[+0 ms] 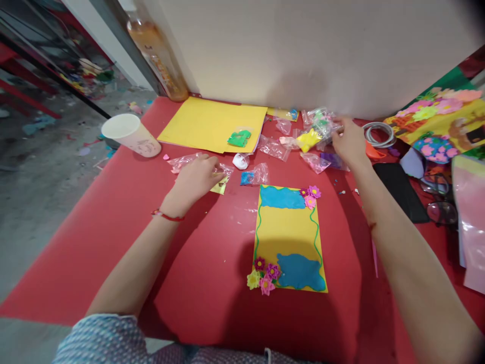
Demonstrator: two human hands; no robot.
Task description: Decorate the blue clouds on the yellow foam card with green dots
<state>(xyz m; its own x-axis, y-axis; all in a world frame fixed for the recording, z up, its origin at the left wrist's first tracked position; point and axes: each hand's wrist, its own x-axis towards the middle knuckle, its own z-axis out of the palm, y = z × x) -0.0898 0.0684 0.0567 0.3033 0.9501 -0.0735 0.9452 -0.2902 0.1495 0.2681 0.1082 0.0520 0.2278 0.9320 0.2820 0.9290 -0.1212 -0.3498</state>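
My left hand is at the left of the table, its fingers pinched on a small clear plastic bag with pale yellow clay. Over at the back, my right hand has its fingers closed on a clear plastic bag in a heap of such bags; its fingertips are partly hidden. Beside it lies bright yellow clay. A yellow card lies between my forearms, with blue clay patches, green wavy borders and clay flowers at two corners. Near my left hand are a white clay lump and a bag with blue clay.
Yellow sheets with a green clay packet lie at the back. A paper cup and a bottle stand at the left edge. On the right are a coiled cable, a black phone and glasses.
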